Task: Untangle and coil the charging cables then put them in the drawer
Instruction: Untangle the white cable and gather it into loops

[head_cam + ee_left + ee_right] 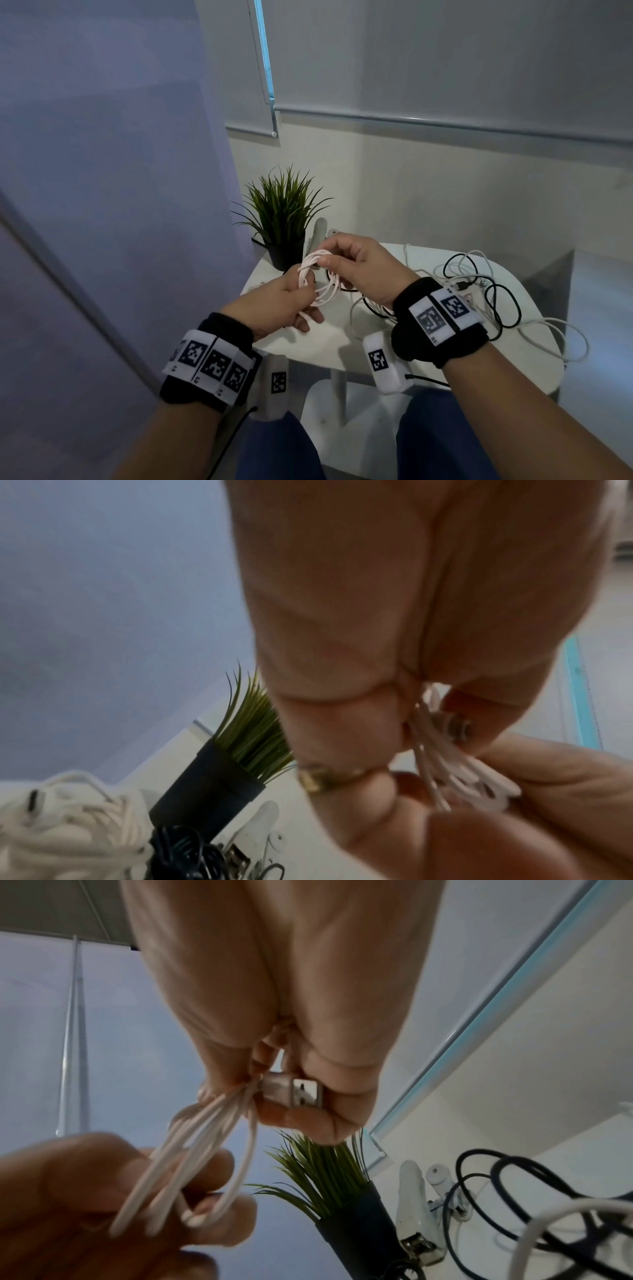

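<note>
While the right hand [359, 265] pinches the silver USB plug [301, 1089] against the coiled white charging cable [317, 277], the left hand [277, 306] grips the coil's lower loops — both held above the white round table [325, 346]. Tangled black and white cables [479, 294] lie to the right, a spiky green plant in a black pot [282, 219] behind.

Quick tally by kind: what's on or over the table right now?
Coiled white cable, held above the table: 1
Tangled pile of black and white cables: 1 (cables in it cannot be counted)
Potted plant: 1
White clip: 1
Total: 4
</note>
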`<move>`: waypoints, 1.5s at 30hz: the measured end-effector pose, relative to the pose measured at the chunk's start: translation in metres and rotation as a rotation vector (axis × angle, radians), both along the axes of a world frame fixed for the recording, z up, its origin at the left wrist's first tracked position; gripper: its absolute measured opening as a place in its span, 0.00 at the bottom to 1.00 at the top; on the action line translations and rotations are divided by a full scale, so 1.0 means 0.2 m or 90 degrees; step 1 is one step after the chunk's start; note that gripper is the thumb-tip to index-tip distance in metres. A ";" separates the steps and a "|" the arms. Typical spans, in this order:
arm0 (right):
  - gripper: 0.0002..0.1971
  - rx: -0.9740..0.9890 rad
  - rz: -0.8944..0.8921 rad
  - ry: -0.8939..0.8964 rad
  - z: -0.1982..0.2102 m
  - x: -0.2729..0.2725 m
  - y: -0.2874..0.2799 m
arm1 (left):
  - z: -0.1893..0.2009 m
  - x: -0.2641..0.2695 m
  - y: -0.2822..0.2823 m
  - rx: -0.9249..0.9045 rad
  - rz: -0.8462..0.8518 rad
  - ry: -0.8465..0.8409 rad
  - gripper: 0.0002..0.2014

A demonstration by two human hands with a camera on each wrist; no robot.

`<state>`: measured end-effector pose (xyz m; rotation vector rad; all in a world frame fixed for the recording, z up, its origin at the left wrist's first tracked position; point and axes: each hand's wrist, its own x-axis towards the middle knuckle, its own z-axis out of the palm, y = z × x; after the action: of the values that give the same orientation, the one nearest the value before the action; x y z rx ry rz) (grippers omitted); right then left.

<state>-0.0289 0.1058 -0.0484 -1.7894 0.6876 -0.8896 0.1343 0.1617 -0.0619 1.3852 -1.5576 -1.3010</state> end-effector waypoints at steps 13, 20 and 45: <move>0.08 -0.003 -0.103 0.210 -0.04 -0.02 -0.03 | -0.05 0.03 -0.03 -0.013 0.025 -0.184 0.03; 0.07 0.235 -0.149 0.091 -0.08 0.01 -0.03 | -0.09 0.00 -0.09 -0.103 0.094 -0.363 0.02; 0.15 0.115 -0.176 0.039 -0.11 0.02 -0.06 | -0.10 -0.08 -0.13 -0.221 0.416 -0.084 0.15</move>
<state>-0.0256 0.0948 -0.0697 -1.5895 1.0403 -0.9238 0.1186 0.1366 -0.0819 1.5806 -1.1785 -0.5303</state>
